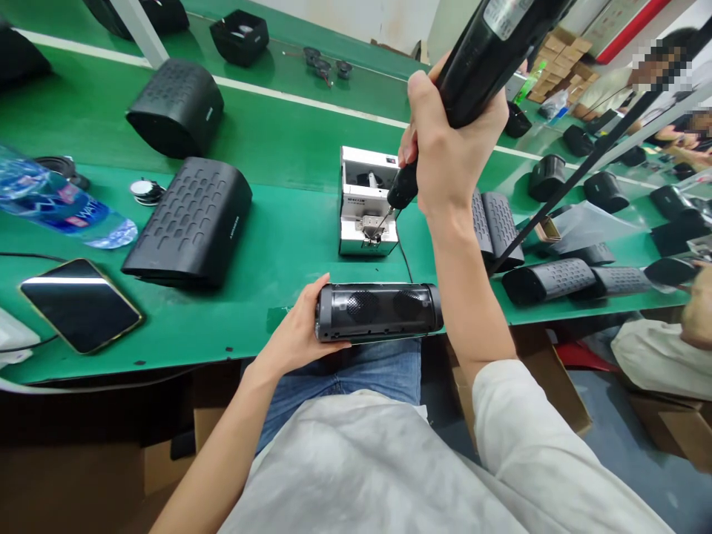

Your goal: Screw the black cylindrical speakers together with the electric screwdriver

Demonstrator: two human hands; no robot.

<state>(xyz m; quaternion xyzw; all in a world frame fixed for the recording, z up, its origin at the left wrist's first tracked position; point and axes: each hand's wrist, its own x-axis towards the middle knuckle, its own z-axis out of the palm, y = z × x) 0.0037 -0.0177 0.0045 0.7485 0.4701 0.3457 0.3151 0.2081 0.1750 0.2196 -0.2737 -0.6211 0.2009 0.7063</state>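
Observation:
My left hand (pixel 303 330) grips the left end of a black speaker (pixel 381 310) at the table's front edge; two round drivers show on its upper face. Raised above the table, my right hand (pixel 453 141) is wrapped round a black electric screwdriver (pixel 481 67), tilted with its tip down and to the left. That tip reaches the front of a small white screw feeder (pixel 368 241), beyond the speaker. Whether a screw sits on the tip is too small to tell.
Black speaker housings (pixel 192 219) stand at left, near a phone (pixel 82 304) and a water bottle (pixel 61 196). More housings (pixel 548 280) lie at right, behind a dark slanting pole (pixel 595 152). A co-worker's arm (pixel 699 304) shows at far right.

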